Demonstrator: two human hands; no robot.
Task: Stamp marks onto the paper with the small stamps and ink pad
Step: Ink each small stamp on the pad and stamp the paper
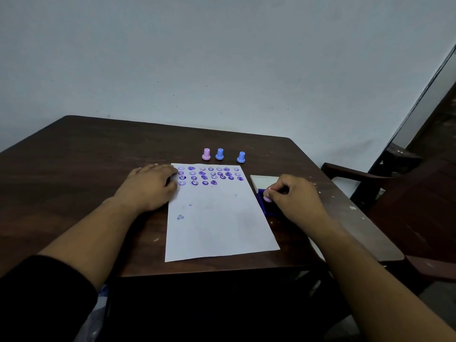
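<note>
A white paper sheet (217, 223) lies on the dark wooden table (86, 154), with rows of purple stamped faces across its top. My left hand (148, 186) rests flat on the sheet's upper left edge, fingers spread. My right hand (293, 198) pinches a small pink stamp (267, 198) and holds it down on the blue ink pad (264, 206), just right of the sheet. The pad's open white lid (262, 180) stands behind it. Beyond the paper stand one pink stamp (206, 154) and two blue stamps (219, 154) (241, 157).
A dark wooden chair (370, 178) stands at the table's right side. A pale wall rises behind the table. The table's near edge runs just below the sheet.
</note>
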